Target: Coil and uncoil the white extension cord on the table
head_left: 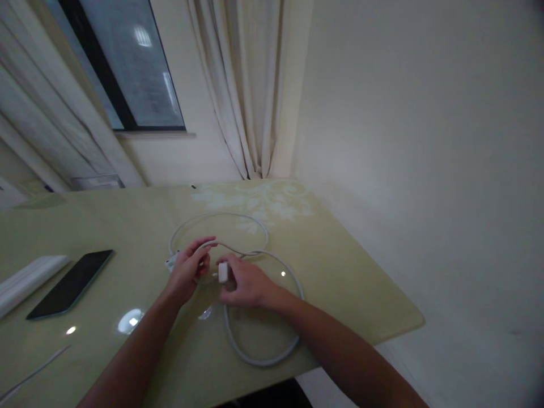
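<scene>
A long white cable [263, 361] lies in loose loops on the table, one loop toward the back and one toward the front. My left hand [186, 273] is closed round a stretch of this cable, pinching it between thumb and fingers. Just beside it, my right hand [250, 284] grips a small white block, which looks like a power adapter [223, 273]. Partly behind my left hand is a white connector piece [170, 262] at the end of the back loop; its exact kind is hidden.
To the left, a dark flat tablet [72, 283] lies near a long white box [32, 279]. A thin white cord or stick [36, 371] rests at the front left. The glossy table [348, 266] meets a wall [425, 170] on the right; curtains [242, 85] hang behind.
</scene>
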The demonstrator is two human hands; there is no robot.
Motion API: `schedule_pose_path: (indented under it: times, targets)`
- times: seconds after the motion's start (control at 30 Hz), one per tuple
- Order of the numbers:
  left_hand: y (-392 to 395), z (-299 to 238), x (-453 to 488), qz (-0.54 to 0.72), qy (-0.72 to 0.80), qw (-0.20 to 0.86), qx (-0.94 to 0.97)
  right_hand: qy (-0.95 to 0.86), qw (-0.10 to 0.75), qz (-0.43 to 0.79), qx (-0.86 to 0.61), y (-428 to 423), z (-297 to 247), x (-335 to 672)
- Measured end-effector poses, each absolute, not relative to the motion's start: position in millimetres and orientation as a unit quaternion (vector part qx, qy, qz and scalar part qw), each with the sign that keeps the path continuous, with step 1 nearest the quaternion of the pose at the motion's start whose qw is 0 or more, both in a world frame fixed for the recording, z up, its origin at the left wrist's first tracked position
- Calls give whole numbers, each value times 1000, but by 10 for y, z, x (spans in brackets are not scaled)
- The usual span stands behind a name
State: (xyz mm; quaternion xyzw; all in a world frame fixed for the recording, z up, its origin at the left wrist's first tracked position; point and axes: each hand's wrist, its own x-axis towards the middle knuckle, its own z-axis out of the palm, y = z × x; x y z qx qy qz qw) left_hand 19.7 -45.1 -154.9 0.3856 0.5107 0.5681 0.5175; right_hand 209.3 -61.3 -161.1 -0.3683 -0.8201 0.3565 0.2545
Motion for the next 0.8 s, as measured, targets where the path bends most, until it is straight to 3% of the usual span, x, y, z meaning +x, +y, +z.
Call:
schedule_pose_path:
  times: [0.07,0.17,0.27,0.37,0.53,0.8]
  targets:
    - [-461,-1541,189,570,508,514,390,-780,319,453,-291,-546,-1536,2177]
    - [-493,-1537,179,552,506,512,420,-647,481,548,-225,-414,-1388,2349]
    - [-534,-1526,173,518,490,492,500,-492,638,557,-201,-241,-1242,2567]
    - [-574,-1488,199,439,437,422,662,-355,733,547,-194,-48,-1182,2777]
    - [-609,-1508,282,321,376,340,800,-160,754,595,-229,186,-1341,2958]
    - [-587,-1842,350,245,477,179,825,-141,723,635,-232,212,-1478,2942]
